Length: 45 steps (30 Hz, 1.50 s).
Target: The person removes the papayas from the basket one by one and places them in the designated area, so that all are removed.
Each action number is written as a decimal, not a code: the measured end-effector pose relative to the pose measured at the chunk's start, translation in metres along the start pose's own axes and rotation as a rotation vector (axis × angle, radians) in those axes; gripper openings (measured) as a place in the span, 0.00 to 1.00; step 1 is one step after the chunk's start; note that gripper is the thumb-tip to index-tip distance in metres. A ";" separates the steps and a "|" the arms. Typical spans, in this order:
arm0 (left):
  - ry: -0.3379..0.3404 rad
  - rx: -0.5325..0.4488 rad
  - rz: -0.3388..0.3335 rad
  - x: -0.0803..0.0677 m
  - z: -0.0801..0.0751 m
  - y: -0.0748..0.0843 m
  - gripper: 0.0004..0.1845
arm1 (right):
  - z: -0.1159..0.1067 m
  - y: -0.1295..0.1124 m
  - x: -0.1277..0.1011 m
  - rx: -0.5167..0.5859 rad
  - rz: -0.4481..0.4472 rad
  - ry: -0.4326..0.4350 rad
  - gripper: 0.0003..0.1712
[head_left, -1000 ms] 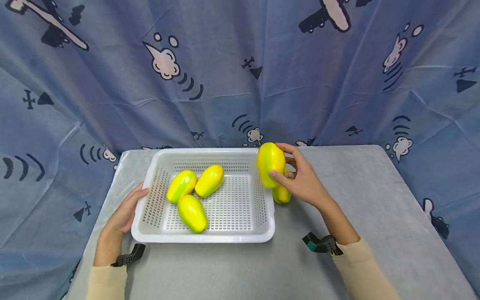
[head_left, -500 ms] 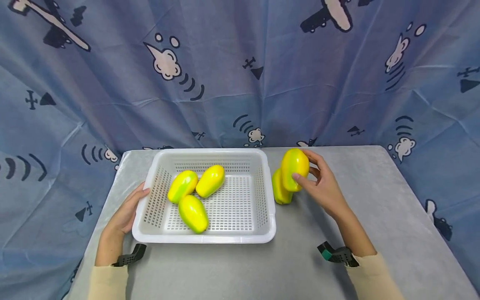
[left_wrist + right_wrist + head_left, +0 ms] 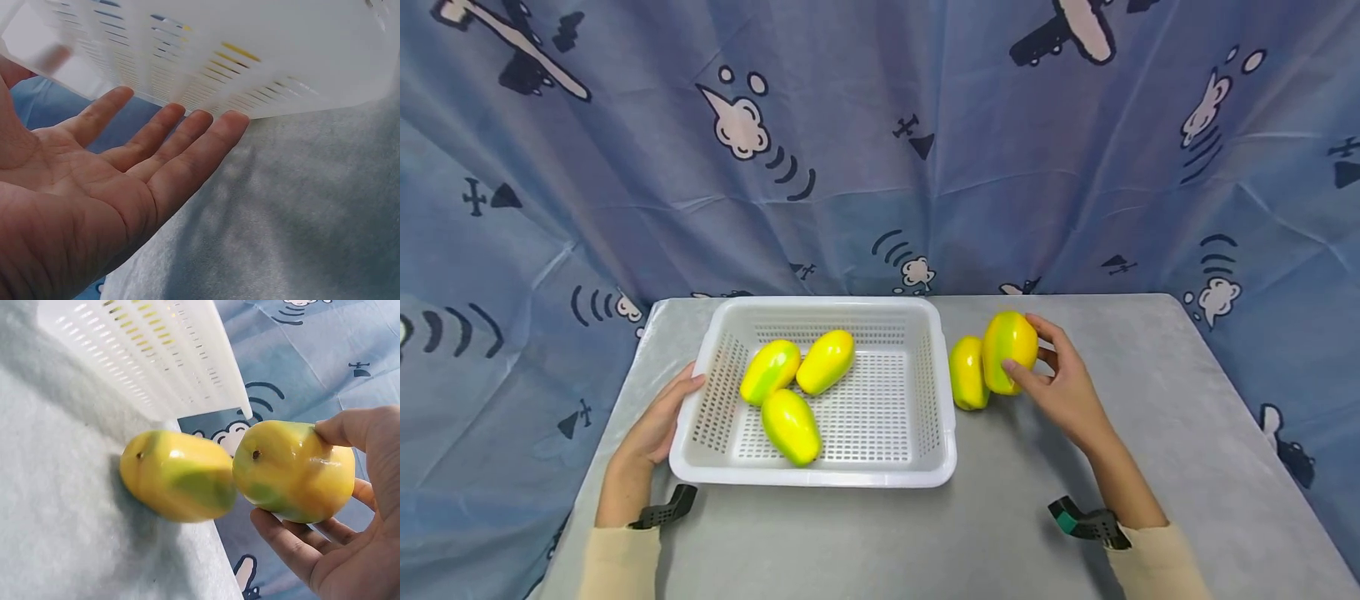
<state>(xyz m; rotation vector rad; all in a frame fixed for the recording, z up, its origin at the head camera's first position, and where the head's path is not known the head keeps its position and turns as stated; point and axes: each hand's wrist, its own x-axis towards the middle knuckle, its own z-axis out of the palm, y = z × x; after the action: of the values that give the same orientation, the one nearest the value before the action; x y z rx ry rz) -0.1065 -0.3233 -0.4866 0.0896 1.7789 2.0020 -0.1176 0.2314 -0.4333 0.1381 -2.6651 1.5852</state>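
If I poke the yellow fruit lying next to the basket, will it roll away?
Probably a little. The fruit is rounded and egg-shaped, lying on its side on the table, so it may wobble or roll crookedly. Its glossy skin looks slippery. The fruit beside it, gripped by the right hand, might stop it.

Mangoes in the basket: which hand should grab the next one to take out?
Probably the left hand. It lies open against the basket wall, holding nothing, near the three mangoes inside. The right hand grips a mango outside, beside another on the table.
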 end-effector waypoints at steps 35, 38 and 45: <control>-0.002 0.004 -0.001 0.000 0.003 0.000 0.38 | 0.002 0.059 -0.003 -0.204 0.138 0.005 0.48; -0.007 -0.001 0.002 -0.001 0.002 0.000 0.38 | 0.002 0.058 -0.001 -0.227 0.136 -0.009 0.48; -0.003 0.008 -0.001 0.000 0.004 0.000 0.38 | 0.002 0.051 0.002 -0.257 0.163 -0.036 0.48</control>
<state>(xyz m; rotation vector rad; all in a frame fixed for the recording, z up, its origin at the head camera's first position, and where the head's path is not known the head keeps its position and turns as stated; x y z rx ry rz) -0.1050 -0.3201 -0.4864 0.0943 1.7846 1.9929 -0.1246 0.2535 -0.4789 -0.0614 -2.9445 1.2687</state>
